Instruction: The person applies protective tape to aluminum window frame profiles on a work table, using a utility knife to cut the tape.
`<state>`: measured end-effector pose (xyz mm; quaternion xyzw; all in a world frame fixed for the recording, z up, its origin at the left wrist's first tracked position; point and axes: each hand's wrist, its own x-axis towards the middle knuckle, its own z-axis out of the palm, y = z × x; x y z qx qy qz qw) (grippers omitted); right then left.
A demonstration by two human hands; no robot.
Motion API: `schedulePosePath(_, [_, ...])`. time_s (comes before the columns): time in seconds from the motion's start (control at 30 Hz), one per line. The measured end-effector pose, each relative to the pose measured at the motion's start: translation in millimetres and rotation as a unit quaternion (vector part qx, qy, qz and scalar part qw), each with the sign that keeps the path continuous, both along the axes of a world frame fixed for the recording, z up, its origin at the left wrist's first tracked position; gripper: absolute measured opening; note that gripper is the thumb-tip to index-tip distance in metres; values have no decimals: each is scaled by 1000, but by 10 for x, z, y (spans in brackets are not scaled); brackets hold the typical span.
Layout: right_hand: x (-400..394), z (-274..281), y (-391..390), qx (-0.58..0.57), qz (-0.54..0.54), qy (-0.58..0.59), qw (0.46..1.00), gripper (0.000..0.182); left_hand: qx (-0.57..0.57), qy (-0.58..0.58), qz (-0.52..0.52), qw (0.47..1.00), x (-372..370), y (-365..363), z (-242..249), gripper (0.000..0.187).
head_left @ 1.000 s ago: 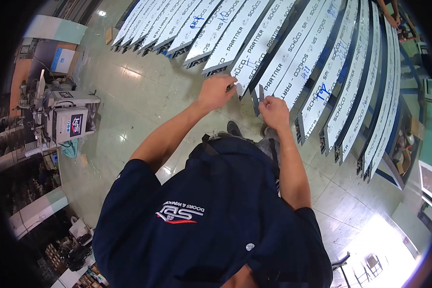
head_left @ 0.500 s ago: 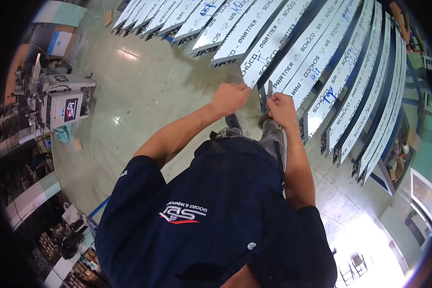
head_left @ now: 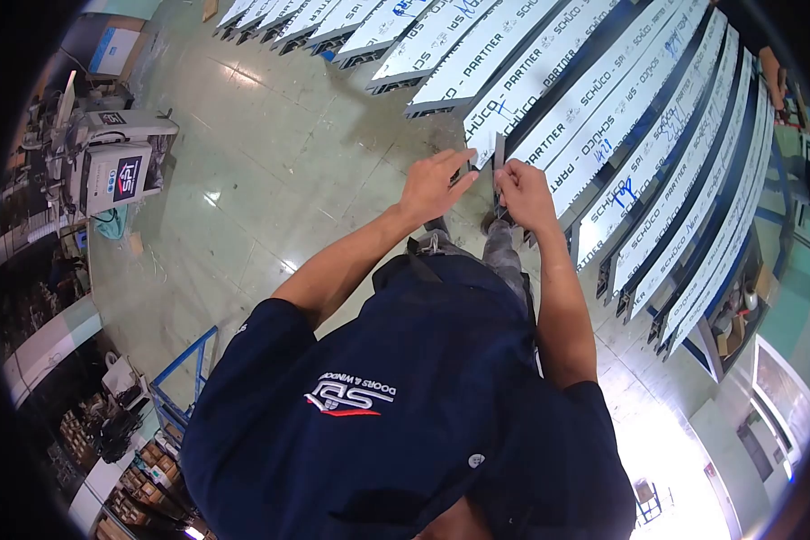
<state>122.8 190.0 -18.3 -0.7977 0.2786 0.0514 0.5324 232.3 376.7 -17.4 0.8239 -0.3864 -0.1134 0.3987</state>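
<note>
In the head view my right hand [head_left: 526,194] is closed around a thin grey strip [head_left: 499,149], which stands up past my fingers and overlaps the cut end of a film-covered profile [head_left: 488,135]. Beside it, my left hand [head_left: 436,184] has its fingers apart, with the fingertips right at that same profile end. Nothing shows in the left hand. More long profiles [head_left: 594,135] in white printed film lie side by side beyond both hands, some with blue handwriting on them.
On the left stands a machine [head_left: 121,166] with a label on its side. A blue metal frame [head_left: 184,378] is at lower left. Tiled floor [head_left: 243,180] spreads between the machine and the profiles. Part of another person's arm [head_left: 772,79] shows at far upper right.
My left hand has gone from closed fingers to spread ones near the profile end. My right hand keeps the strip, which now stands more upright. The view has shifted slightly.
</note>
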Motion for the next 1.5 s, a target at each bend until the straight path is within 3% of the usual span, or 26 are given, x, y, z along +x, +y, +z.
schedulePosePath(0.1, [176, -10, -38, -32, 49, -20, 998, 24, 12, -68, -11, 998, -13, -37, -86, 9])
schedulePosePath(0.3, [424, 22, -73, -65, 94, 1, 993, 24, -5, -93, -15, 996, -28, -76, -172, 4])
schedulePosePath(0.6, [487, 72, -38, -155, 132, -12, 979, 22, -25, -43, 18, 999, -65, -57, -215, 7])
schedulePosePath(1.1, [526, 95, 23, -181, 113, -5, 977, 23, -15, 27, 17, 999, -44, -74, -188, 8])
schedulePosePath(1.2, [522, 26, 37, -196, 102, -24, 975, 24, 64, 4, -26, 998, 200, -213, -234, 5])
schedulePosePath(1.23, [552, 32, 40, -192, 102, -25, 976, 24, 29, -61, 27, 997, 501, -348, -63, 6])
schedulePosePath(1.27, [564, 40, 40, -188, 102, -24, 977, 24, 116, -136, 91, 980, 994, -446, 479, 8])
schedulePosePath(1.3, [531, 39, 34, -182, 100, -16, 978, 24, 86, -179, 157, 968, 1498, -472, 771, 9])
schedulePosePath(1.4, [407, 8, 113, -202, 86, -23, 975, 23, -142, -164, 202, 955, 2369, -14, 1949, 11])
schedulePosePath(1.5, [496, 45, 64, -196, 83, -39, 976, 24, -244, -11, 129, 961, 2184, 271, 1953, 16])
